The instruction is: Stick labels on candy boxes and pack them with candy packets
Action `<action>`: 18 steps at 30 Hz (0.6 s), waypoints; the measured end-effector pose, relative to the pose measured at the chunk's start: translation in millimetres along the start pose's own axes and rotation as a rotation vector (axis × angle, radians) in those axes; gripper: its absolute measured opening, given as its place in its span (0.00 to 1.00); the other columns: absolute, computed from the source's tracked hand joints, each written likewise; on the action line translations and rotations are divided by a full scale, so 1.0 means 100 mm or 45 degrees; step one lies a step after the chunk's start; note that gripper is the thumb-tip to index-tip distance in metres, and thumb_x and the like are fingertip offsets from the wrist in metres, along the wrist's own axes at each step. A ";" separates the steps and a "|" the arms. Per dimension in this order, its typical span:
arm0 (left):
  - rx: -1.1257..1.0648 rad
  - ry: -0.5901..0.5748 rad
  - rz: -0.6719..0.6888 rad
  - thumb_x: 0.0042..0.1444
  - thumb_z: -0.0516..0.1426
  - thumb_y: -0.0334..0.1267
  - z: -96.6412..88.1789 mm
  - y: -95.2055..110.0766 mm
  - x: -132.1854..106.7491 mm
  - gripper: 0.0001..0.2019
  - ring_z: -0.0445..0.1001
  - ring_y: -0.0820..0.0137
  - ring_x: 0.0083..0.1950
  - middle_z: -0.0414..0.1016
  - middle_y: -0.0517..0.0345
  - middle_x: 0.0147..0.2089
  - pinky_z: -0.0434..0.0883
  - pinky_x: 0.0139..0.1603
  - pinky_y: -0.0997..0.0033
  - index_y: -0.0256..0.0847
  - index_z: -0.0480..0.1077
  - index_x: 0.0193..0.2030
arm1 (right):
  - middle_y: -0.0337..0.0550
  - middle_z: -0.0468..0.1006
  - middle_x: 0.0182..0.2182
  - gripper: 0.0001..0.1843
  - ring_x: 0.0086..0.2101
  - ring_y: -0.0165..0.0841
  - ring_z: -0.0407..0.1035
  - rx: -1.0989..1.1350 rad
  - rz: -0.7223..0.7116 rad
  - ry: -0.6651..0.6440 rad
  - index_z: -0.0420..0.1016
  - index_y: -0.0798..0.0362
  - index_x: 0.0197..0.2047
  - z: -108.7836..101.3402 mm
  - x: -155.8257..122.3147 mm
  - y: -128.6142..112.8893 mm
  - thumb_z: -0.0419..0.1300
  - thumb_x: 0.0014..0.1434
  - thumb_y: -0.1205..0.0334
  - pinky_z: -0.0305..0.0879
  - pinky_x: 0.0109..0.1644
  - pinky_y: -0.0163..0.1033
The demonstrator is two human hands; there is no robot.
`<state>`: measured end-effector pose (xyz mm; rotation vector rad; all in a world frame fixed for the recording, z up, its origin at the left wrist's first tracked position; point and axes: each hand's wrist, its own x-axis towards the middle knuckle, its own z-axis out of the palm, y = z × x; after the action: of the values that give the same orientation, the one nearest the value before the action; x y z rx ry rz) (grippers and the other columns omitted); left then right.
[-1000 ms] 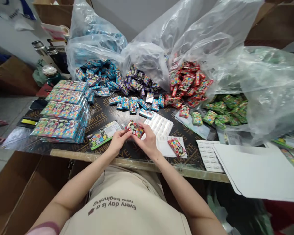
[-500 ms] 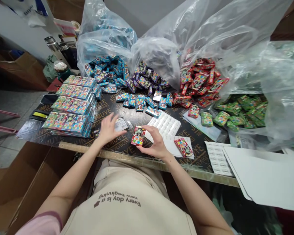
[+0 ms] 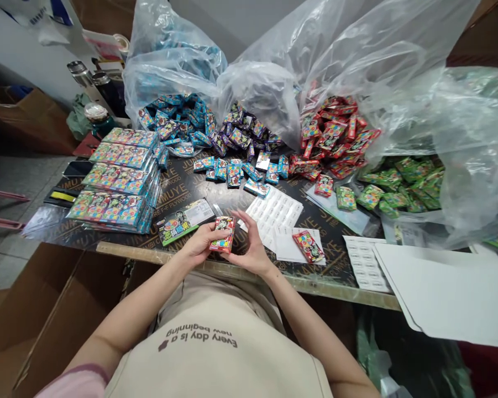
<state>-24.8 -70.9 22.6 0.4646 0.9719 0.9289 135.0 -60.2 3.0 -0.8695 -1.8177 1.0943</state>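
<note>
A small red printed box (image 3: 224, 225) is upright near the table's front edge. My left hand (image 3: 198, 244) is closed on its left side, thumb across the front. Just to the right, my right hand (image 3: 253, 253) is curved with fingers apart, its thumb close to the box's lower corner; whether it touches cannot be made out. Behind my left hand lies a flat black and green printed packet (image 3: 176, 225) with a pale label on it. Another red box (image 3: 309, 246) rests on white paper (image 3: 284, 249) to the right.
Stacked wrapped packs (image 3: 111, 179) stand at the left. Plastic bags spill blue boxes (image 3: 182, 119), purple boxes (image 3: 240, 135), red boxes (image 3: 335, 132) and green boxes (image 3: 414, 179) along the back. Sticker sheets (image 3: 273, 213) lie mid-table; white boards (image 3: 447, 293) overhang the front right edge.
My left hand has come from over the flat packet to the red box and grips it. My right hand has loosened from the box, which has shifted slightly left.
</note>
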 end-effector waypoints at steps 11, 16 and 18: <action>1.799 0.562 0.683 0.35 0.69 0.48 -0.67 0.31 0.13 0.48 0.62 0.46 0.62 0.67 0.38 0.60 0.54 0.63 0.41 0.39 0.58 0.64 | 0.48 0.72 0.51 0.38 0.51 0.48 0.66 -0.690 -0.163 0.233 0.59 0.44 0.60 -0.32 0.16 0.06 0.67 0.47 0.51 0.56 0.55 0.55; 2.223 0.320 0.690 0.41 0.65 0.42 -0.83 0.32 0.08 0.52 0.66 0.52 0.59 0.68 0.43 0.57 0.49 0.65 0.40 0.40 0.43 0.70 | 0.49 0.71 0.53 0.38 0.55 0.49 0.63 -0.790 -0.114 0.274 0.59 0.44 0.60 -0.37 0.20 0.20 0.68 0.48 0.50 0.51 0.59 0.57; 2.141 0.193 0.788 0.42 0.64 0.42 -0.78 0.28 0.02 0.54 0.66 0.54 0.60 0.67 0.46 0.59 0.48 0.66 0.41 0.43 0.37 0.71 | 0.49 0.71 0.53 0.37 0.57 0.50 0.61 -0.806 -0.085 0.287 0.60 0.44 0.59 -0.36 0.19 0.22 0.68 0.48 0.51 0.48 0.61 0.58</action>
<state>-103.7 -57.9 1.6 2.2127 1.6528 0.4458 162.2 -23.2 -1.1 -1.2240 -2.0023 0.3439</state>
